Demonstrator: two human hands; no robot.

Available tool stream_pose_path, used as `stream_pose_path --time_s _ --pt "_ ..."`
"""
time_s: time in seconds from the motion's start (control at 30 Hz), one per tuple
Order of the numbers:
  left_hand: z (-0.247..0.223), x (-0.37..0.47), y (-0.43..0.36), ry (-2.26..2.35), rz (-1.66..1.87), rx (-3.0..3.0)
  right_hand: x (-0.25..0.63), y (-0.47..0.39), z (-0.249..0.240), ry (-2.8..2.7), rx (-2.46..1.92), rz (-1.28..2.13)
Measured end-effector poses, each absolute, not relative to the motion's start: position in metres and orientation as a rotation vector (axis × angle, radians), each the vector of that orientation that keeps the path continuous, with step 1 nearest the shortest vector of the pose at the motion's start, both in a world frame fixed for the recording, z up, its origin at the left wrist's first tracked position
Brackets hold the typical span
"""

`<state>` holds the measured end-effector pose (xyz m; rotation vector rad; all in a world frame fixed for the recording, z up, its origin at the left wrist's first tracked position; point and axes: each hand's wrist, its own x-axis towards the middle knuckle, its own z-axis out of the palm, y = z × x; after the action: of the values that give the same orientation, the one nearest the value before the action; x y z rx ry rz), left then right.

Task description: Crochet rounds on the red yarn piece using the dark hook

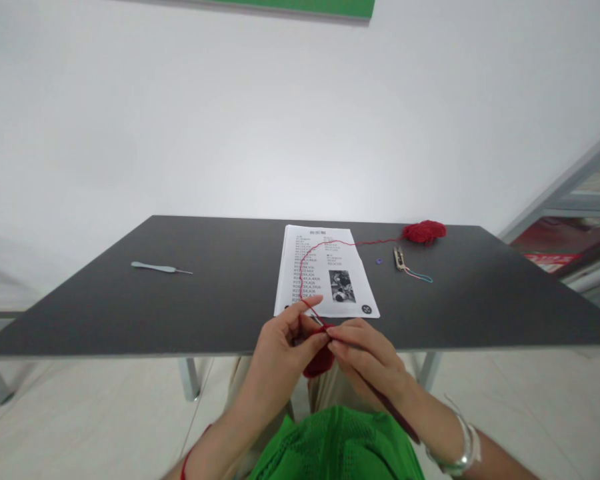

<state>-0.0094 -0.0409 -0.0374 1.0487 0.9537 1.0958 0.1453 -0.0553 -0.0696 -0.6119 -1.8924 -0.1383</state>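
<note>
Green mesh clothing [337, 445] lies nearest; beyond, my left hand [280, 343] pinches a small red yarn piece [319, 364] at the flat black tabletop [215, 307]'s near edge, my right hand [373, 350] clamped on a slim brown-handled hook [393, 410].

The red piece [319, 363] is partly hidden, the green panel [325, 6] cropped above, the printed photo [342, 287] unclear.

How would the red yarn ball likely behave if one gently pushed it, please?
The red yarn ball looks fuzzy and loosely wound, so it would probably squash and feel light. Its lumpy, elongated shape suggests wobbling rather than clean rolling. Its strand runs to the left hand, so pushing may shift the slack.
</note>
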Motion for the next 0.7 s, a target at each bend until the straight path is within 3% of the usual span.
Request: stream_pose_path --time_s 0.17,0.4,0.7 --pt "-0.039 -0.012 -0.037 0.811 0.934 0.768 0.154 -0.05 -0.075 -1.993 -0.492 -0.375" --pt "-0.039 -0.005 -0.038 0.909 1.112 0.89 0.141 -0.06 -0.085 -1.802 -0.699 -0.054" --pt "-0.036 -0.013 -0.039 1.027 1.149 1.363 0.148 -0.07 -0.06 -1.639 -0.748 0.29"
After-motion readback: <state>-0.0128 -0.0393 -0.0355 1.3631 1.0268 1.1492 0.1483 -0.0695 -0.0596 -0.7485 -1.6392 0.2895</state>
